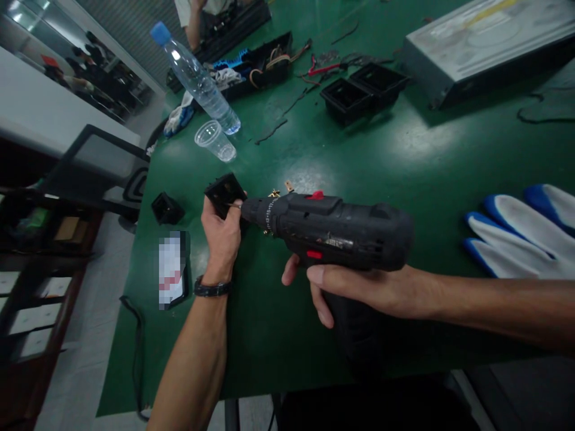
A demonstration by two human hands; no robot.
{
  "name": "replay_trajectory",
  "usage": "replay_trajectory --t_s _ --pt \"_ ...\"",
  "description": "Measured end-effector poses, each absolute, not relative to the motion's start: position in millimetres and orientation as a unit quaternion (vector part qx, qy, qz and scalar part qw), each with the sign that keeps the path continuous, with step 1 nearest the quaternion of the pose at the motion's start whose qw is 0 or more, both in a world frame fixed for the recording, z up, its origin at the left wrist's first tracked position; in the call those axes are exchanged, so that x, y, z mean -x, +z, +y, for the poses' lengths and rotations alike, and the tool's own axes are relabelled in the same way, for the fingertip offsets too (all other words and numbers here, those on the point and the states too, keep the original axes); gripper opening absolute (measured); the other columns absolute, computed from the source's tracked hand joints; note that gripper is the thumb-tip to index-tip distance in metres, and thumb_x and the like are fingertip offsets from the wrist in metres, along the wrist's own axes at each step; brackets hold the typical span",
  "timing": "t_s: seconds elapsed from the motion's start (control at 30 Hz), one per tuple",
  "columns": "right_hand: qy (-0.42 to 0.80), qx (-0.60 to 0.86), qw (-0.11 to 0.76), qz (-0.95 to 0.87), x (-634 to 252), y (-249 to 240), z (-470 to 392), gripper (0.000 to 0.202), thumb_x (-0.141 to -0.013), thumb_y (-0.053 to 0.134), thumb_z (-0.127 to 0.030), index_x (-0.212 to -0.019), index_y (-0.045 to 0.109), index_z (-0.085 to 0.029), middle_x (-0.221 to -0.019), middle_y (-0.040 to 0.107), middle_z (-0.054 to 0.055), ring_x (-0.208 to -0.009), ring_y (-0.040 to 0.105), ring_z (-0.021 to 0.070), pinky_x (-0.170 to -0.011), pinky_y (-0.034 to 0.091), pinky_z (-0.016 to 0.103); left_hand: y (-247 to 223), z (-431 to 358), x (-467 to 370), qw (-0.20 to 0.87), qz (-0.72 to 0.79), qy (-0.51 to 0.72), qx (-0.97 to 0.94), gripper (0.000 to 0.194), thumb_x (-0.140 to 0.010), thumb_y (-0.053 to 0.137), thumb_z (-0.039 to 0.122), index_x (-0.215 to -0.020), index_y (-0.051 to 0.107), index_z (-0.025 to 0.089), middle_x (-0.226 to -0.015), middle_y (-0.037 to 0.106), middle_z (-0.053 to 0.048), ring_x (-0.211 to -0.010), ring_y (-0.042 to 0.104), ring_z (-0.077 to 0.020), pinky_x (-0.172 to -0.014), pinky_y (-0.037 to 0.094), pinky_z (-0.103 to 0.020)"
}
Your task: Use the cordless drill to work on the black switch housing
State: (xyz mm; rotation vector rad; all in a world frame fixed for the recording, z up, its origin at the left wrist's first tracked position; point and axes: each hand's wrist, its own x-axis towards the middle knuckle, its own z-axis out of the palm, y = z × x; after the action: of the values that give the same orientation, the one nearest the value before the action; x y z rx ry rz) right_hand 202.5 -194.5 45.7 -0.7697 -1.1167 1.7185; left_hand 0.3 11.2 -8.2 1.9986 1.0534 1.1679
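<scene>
A black cordless drill [341, 230] with red switches lies level in my right hand [372, 287], whose fingers wrap round its handle. The chuck points left, at a small black plastic box [224, 190]. That box is gripped by my left hand [223, 230], its thumb close to the drill's tip. Whether the bit touches the box I cannot tell. Several small brass-coloured pieces [288, 186] lie on the table just behind the chuck, partly hidden by it. Left of my left hand sits another small black box [167, 208].
A phone [173, 269], a clear cup [215, 141] and a water bottle [202, 84] stand or lie to the left. Farther back are joined black boxes [345, 99], red-handled pliers [326, 69] and a large metal case [489, 51]. White-blue gloves [530, 230] lie right. Another person [195, 21] is opposite.
</scene>
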Motion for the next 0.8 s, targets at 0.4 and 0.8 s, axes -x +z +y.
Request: replay_trajectory --t_s 0.4,0.8 --pt "0.698 0.316 0.496 -0.409 -204.1 38.1 -195.2 0.020 -0.095 0.048 -0.026 -0.093 0.063 -0.013 -0.059 0.064 0.002 -0.055 0.059 0.0160 -0.059 0.046 0.028 -2.2 6.8 -8.4 0.212 0.430 0.422 -0.769 0.031 -0.080 0.068 0.031 -0.105 0.057 0.016 -0.094 0.061 -0.001 -0.083 0.058 -0.0145 -0.079 0.052 -0.029" --pt "0.758 0.312 0.499 -0.281 -211.6 27.8 -180.0 0.033 -0.089 0.050 -0.035 -0.096 0.069 -0.009 -0.055 0.062 0.005 -0.048 0.054 0.0176 -0.050 0.043 0.028 -3.1 11.0 -2.6 0.204 0.445 0.446 -0.749 0.027 -0.076 0.063 0.024 -0.102 0.059 0.017 -0.089 0.058 0.000 -0.079 0.055 -0.0147 -0.075 0.050 -0.029"
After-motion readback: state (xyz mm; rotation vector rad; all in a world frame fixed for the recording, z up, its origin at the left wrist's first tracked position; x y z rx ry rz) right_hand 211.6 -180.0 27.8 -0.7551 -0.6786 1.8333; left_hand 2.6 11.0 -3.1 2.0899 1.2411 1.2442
